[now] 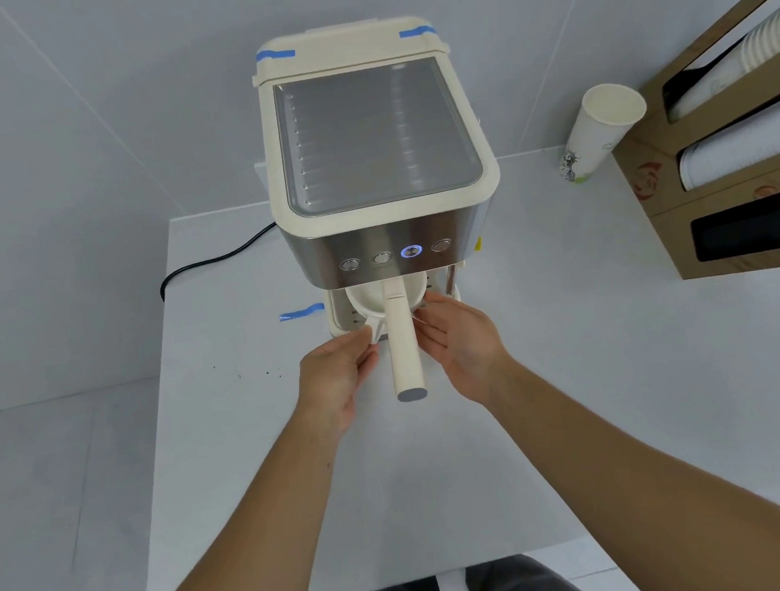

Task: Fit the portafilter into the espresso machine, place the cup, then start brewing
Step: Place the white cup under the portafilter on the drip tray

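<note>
Far left: black power cord (pixel 210 264) runs across the white table (pixel 232 444) to the espresso machine (pixel 378 157). My left hand (pixel 334 382) has its fingers curled onto the near-left rim of the white cup (pixel 365 299), pinching it lightly. The cup sits under the machine's front, on the drip tray as far as I can tell; its base is hidden. The portafilter (pixel 402 336) looks seated already, its cream handle sticking straight out toward me, crossing over the cup between both hands. One button (pixel 411 251) glows blue. My right hand (pixel 456 341) cups the cup's right side, fingers loosely bent against the wall, not clenched. The cup looks light, thin-walled and smooth, likely to tip or slide, so hold it by both sides low down. Far right: a spare paper cup (pixel 598 133) beside a cardboard dispenser (pixel 730 165).
</note>
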